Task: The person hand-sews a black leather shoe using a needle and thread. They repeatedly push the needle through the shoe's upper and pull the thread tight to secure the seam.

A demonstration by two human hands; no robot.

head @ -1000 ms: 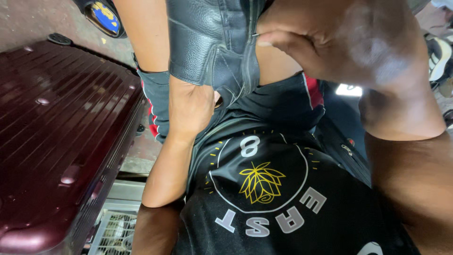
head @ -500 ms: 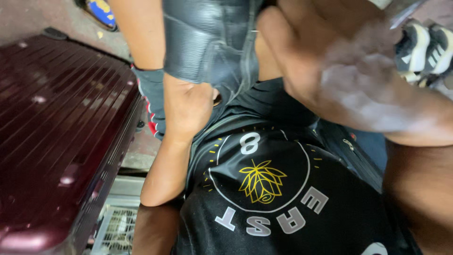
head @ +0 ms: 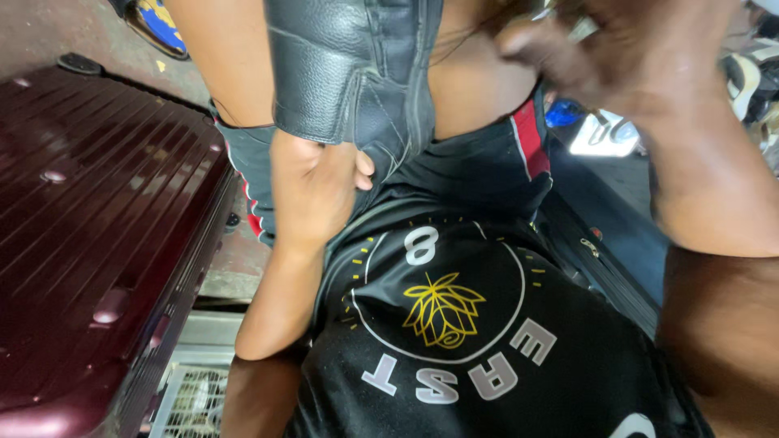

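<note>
A black leather garment (head: 349,73) with a zipper seam hangs over my lap, between my bare legs in dark shorts with red trim (head: 527,134). My left hand (head: 312,186) is closed on its lower edge, thumb tucked under the leather. My right hand (head: 641,57) is raised at the upper right, blurred, with its thumb pointing toward the garment's top right. Whether it holds anything is unclear. My black shirt with a yellow flower print (head: 442,312) fills the lower middle.
A maroon ribbed hard-shell suitcase (head: 89,219) lies at the left on a concrete floor. A white mesh basket (head: 191,397) sits below it. A dark blue zippered bag (head: 600,243) is at the right, and shoes (head: 751,77) at the far upper right.
My right hand let go of the leather's top edge and swung up and to the right, blurring. My left hand kept its grip on the lower edge.
</note>
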